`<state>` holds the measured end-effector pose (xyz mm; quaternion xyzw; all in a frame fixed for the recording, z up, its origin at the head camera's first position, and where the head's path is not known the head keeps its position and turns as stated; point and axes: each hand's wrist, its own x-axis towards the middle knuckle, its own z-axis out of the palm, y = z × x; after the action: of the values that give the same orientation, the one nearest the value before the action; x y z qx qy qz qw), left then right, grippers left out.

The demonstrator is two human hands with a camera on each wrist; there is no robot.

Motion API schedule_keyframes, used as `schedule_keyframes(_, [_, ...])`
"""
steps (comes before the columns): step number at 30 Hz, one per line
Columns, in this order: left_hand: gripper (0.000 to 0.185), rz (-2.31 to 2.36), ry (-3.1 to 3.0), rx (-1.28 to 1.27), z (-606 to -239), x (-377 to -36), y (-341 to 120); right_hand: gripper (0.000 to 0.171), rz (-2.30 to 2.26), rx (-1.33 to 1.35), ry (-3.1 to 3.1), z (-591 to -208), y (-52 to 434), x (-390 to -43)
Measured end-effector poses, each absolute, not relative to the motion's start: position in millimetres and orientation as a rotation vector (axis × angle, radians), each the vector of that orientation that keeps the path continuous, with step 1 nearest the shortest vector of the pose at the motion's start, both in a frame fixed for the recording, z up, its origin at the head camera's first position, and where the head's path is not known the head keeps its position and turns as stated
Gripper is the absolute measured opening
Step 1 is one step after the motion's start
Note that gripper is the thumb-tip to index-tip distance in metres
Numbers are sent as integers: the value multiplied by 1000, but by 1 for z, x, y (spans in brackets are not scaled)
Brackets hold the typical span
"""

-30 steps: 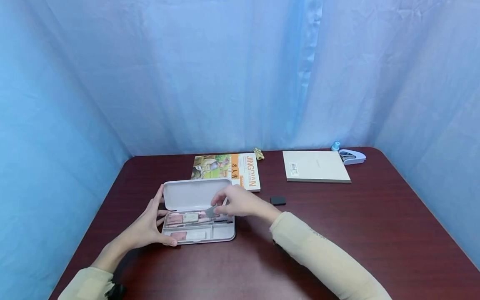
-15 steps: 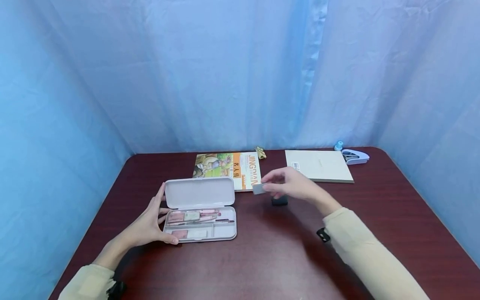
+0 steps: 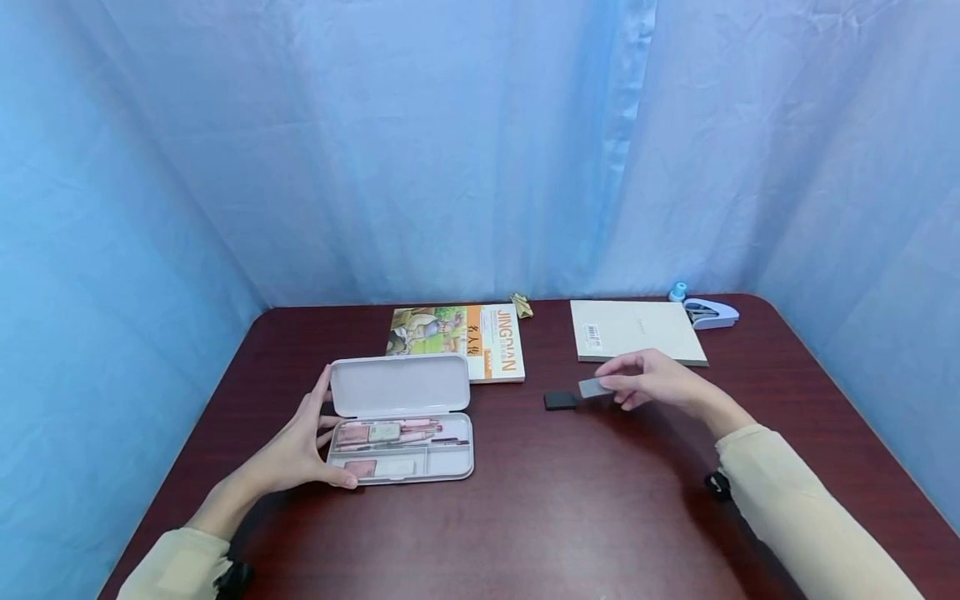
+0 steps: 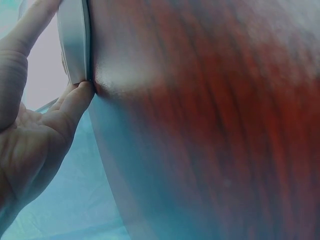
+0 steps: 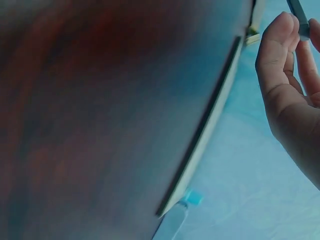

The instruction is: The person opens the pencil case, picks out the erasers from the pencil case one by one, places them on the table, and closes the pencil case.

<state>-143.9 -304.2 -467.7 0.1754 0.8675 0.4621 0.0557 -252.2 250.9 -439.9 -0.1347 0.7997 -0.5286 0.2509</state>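
Observation:
An open pencil case (image 3: 400, 386) lies on the table, lid raised toward the back. Inside are pink pens (image 3: 418, 424), a pink block (image 3: 361, 469), a white block (image 3: 394, 468) and a greenish one (image 3: 384, 432). My left hand (image 3: 300, 446) holds the case by its left end, thumb at the front corner and index finger up by the lid. Right of the case, my right hand (image 3: 660, 385) pinches a small grey rectangular block (image 3: 594, 388) between thumb and fingers, above the table. Just left of it lies a black block (image 3: 559, 401).
Behind the case lies a picture-covered book (image 3: 502, 342), with a gold-coloured piece (image 3: 522, 305) at its corner. A pale notebook (image 3: 637, 329) is at the back right, beside a light blue bottle-like item (image 3: 678, 292) and a white-lavender device (image 3: 711, 313). Blue curtains surround the table (image 3: 525, 517).
My right hand has moved from over the pencil case to the right, past the black block, carrying the grey block. My left hand has stayed on the case.

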Motion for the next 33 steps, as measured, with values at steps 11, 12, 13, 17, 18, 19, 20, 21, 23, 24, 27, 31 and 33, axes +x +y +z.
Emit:
schedule_keyframes(11, [151,1418,2616,531,-468,-143,-304,39,-1329,-297,2198,-453,268,-255])
schedule_keyframes(12, [151,1419,2615,534,-469,-143,-304,39,-1318,-298,2206,-454,269,-255])
schedule_keyframes(13, [151,1419,2615,538,-469,-144,-304,39,-1306,-307,2213,-455,269,-255])
schedule_keyframes(17, [151,1419,2616,539,-468,-144,-304,37,-1266,-316,2252,-457,268,-256])
schedule_keyframes(18, [151,1419,2617,537,-468,-144,-305,37,-1257,-322,2260,-456,267,-256])
schedule_keyframes(19, [151,1417,2619,535,-468,-144,-304,37,-1248,-325,2266,-456,266,-256])
schedule_keyframes(20, [151,1416,2620,532,-468,-144,-304,36,-1240,-319,2271,-456,266,-256])
schedule_keyframes(21, [151,1413,2620,529,-468,-144,-304,36,-1230,-320,2276,-456,265,-256])
schedule_keyframes(23, [151,1412,2621,523,-467,-143,-304,35,-1209,-318,2282,-455,263,-256])
schedule_keyframes(24, [151,1411,2621,521,-467,-143,-304,35,-1201,-316,2283,-454,262,-255])
schedule_keyframes(27, [151,1401,2624,509,-466,-143,-303,34,-1177,-322,2288,-453,260,-256])
schedule_keyframes(31, [150,1391,2625,503,-466,-143,-303,32,-1157,-343,2305,-453,258,-256])
schedule_keyframes(33, [150,1388,2627,505,-466,-144,-304,31,-1150,-353,2322,-454,257,-257])
